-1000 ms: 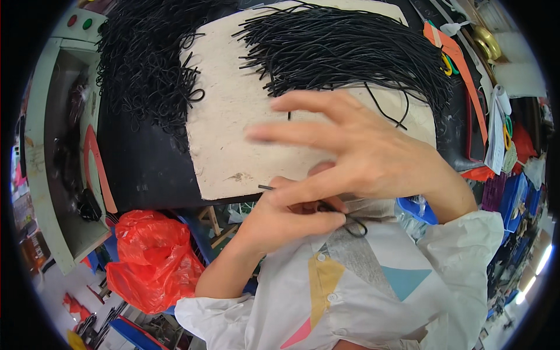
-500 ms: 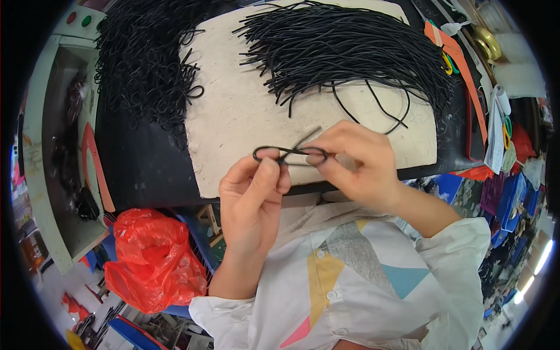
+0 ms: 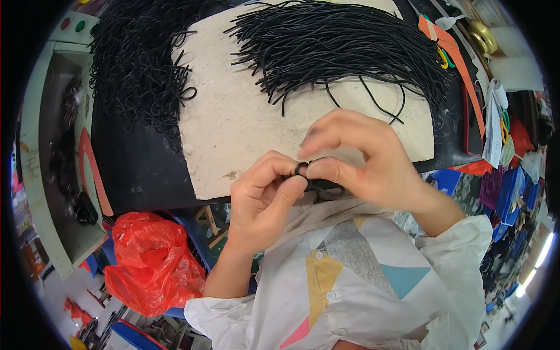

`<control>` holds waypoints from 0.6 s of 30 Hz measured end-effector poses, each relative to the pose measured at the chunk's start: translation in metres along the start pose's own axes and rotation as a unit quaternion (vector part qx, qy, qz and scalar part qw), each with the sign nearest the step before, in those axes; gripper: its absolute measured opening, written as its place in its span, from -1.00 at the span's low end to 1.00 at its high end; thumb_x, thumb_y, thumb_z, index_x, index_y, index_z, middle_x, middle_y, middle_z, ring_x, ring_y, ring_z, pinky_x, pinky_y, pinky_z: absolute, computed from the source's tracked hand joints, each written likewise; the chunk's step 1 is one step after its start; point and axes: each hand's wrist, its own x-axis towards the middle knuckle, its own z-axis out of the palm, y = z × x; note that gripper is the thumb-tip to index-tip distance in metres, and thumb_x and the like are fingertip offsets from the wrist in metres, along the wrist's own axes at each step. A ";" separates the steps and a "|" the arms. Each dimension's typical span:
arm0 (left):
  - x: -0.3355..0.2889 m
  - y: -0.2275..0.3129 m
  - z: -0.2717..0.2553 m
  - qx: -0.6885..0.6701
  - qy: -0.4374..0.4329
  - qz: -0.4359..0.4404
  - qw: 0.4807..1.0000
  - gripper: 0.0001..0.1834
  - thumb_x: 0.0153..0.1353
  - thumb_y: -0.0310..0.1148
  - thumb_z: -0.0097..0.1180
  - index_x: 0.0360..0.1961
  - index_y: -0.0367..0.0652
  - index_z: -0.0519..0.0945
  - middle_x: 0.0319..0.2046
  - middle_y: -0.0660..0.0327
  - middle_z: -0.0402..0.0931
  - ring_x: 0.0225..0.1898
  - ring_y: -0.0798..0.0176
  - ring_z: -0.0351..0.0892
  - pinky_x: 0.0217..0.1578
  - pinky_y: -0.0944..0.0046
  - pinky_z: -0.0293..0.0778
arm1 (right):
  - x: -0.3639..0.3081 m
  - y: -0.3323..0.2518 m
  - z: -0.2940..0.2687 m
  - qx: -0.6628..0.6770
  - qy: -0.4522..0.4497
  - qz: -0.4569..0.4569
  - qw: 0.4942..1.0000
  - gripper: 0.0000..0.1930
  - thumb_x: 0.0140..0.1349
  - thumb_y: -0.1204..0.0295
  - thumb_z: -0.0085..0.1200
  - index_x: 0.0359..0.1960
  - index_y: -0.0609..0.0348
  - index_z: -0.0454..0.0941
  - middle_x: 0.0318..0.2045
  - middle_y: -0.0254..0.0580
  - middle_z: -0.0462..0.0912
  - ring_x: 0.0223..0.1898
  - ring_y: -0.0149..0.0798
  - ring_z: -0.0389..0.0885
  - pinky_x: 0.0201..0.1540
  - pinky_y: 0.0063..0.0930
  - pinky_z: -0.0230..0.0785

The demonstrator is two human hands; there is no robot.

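Note:
A short black cord (image 3: 301, 168) is bent into a small tight loop between my hands, just over the near edge of the pale board. My left hand (image 3: 265, 195) is closed on it, pinching it between thumb and curled fingers. From the right, my right hand (image 3: 367, 160) meets it, the thumb tip against the loop and the bent index finger arched close above. Part of the cord hangs below the right thumb. Fingers cover much of the loop, so how the strands cross is hidden.
The pale board (image 3: 216, 128) carries a thick bundle of straight black cords (image 3: 344, 49). Many looped black cords (image 3: 140, 70) are heaped at the far left. A red plastic bag (image 3: 151, 262) sits lower left. Orange strips (image 3: 458, 58), scissors (image 3: 504, 129) and papers (image 3: 496, 119) lie at right.
The wide double loop has been drawn into a small loop. Both hands have come closer together; the left moved right and the right index finger lifted from its earlier pinch.

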 end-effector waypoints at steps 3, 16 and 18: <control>0.001 0.006 0.002 -0.049 -0.041 -0.041 0.997 -0.90 0.07 -0.65 0.03 -0.35 -0.39 0.46 -0.37 0.21 0.39 -0.35 0.47 0.38 -0.34 0.51 0.33 | -0.001 0.006 0.000 0.195 -0.057 0.127 0.971 -0.84 0.03 0.48 0.10 -0.34 0.27 0.52 -0.48 -0.28 0.55 -0.41 -0.43 0.49 -0.28 -0.59 0.34; -0.004 0.007 -0.003 -0.069 0.002 -0.134 0.989 -0.88 0.09 -0.59 0.05 -0.33 -0.44 0.47 -0.40 0.14 0.50 -0.39 0.41 0.50 -0.34 0.48 0.45 | -0.008 0.007 0.006 0.217 -0.092 0.179 0.955 -0.76 0.08 0.57 0.02 -0.19 0.27 0.34 -0.31 -0.33 0.36 -0.30 -0.51 0.31 -0.21 -0.66 0.25; -0.004 0.008 -0.004 -0.064 -0.004 -0.144 0.987 -0.87 0.09 -0.59 0.05 -0.33 -0.45 0.47 -0.42 0.14 0.50 -0.40 0.41 0.51 -0.36 0.48 0.46 | -0.011 0.008 0.012 0.262 -0.071 0.173 0.947 -0.73 0.09 0.55 0.02 -0.17 0.27 0.30 -0.31 -0.33 0.34 -0.30 -0.51 0.30 -0.19 -0.65 0.23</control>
